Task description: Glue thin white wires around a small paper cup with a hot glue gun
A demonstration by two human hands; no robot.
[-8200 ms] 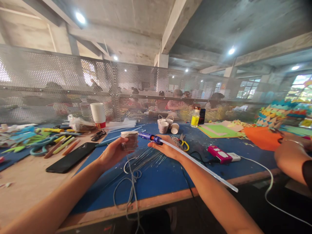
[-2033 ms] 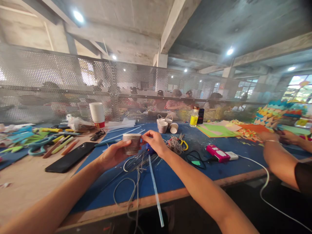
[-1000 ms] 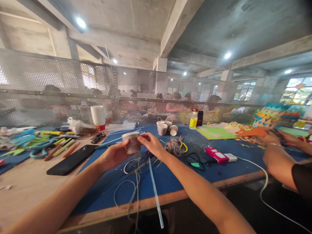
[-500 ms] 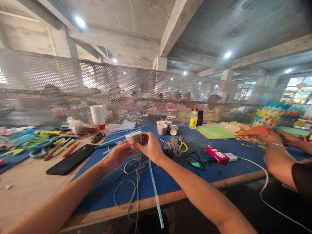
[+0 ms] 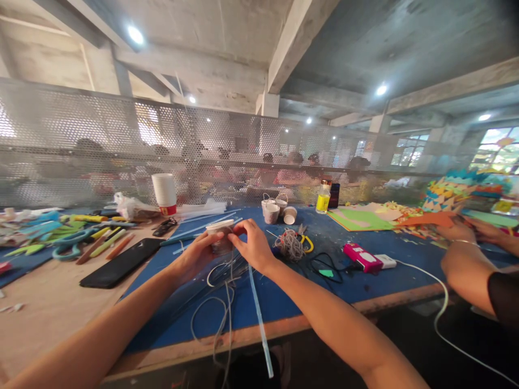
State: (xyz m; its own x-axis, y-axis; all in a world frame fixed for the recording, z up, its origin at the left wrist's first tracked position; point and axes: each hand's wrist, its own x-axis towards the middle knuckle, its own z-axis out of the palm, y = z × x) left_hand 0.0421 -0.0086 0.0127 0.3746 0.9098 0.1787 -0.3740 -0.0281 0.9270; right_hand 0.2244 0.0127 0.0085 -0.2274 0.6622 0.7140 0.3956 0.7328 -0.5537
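My left hand [image 5: 201, 249] is wrapped round a small paper cup [image 5: 219, 229], whose white rim tilts toward me. Grey cord appears wound on the cup's side, partly covered by my fingers. Against the cup's right side, my right hand [image 5: 252, 244] is closed, thumb and fingertips pinching the grey cord [image 5: 230, 313]. From there the cord drops in loops over the table edge. Below my right hand lies a pale translucent strip [image 5: 259, 319]. Several small cord-wrapped cups [image 5: 271, 213] sit behind, near a tangle of grey cord [image 5: 292, 244] and yellow-handled scissors [image 5: 309, 245].
A black phone [image 5: 120, 262], blue-handled scissors [image 5: 68, 246] and a stack of paper cups [image 5: 164, 190] lie to the left. At right are a pink box [image 5: 362, 257] with a white cable, green paper [image 5: 359, 220] and another person's hands [image 5: 458, 232]. A perforated screen [image 5: 227, 135] stands behind.
The cup has tipped slightly, its rim now facing up more, and sits a little further left. My right fingertips have drawn in against its side.
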